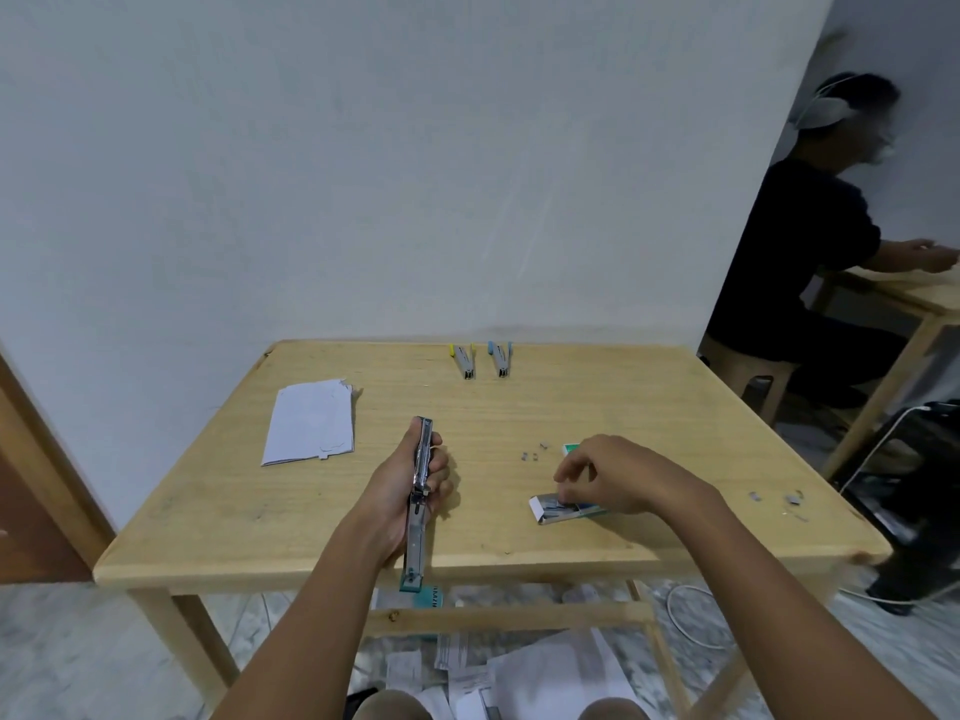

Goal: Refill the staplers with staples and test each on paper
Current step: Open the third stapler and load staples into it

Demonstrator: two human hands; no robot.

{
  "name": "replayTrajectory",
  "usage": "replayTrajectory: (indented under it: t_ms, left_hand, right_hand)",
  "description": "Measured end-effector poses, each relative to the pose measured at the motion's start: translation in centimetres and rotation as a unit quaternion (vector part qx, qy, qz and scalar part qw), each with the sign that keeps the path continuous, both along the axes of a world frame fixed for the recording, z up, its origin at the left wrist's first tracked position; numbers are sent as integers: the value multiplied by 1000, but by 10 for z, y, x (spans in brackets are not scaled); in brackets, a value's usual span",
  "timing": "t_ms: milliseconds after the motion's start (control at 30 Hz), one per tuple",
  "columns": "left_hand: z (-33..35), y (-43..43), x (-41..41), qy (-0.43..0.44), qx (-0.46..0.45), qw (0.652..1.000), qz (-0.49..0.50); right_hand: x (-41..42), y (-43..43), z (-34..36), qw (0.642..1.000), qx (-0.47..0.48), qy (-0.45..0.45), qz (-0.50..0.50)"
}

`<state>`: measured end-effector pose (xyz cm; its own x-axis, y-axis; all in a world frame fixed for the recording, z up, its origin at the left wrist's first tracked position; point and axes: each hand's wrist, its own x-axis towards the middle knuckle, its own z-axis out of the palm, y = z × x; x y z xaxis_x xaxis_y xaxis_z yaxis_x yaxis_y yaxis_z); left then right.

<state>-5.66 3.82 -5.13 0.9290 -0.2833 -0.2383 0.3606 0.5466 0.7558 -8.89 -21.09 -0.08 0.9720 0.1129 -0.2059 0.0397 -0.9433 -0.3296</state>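
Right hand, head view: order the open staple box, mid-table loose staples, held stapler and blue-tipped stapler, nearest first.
1. Open staple box, partly under the right hand.
2. Loose staples, just ahead-left.
3. Held stapler, in left hand.
4. Blue-tipped stapler, far edge of the table.

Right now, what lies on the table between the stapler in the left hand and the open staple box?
In the head view, only bare table separates the stapler from the staple box; a few loose staples lie slightly farther back.
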Motion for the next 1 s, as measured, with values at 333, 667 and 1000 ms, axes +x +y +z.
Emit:
replayTrajectory:
  t_ms: [333,667,1000]
  left_hand:
    - [1,1,-6,14,-22,1000,14]
    - [-1,1,-4,17,-29,999,7]
    - [-8,2,3,-7,-11,1000,-27]
  right_hand:
    - [-6,-3,-5,998,10,-59,13]
    - [-10,17,7,971,200,-132,22]
    - [4,107,-10,939,286,-188,33]
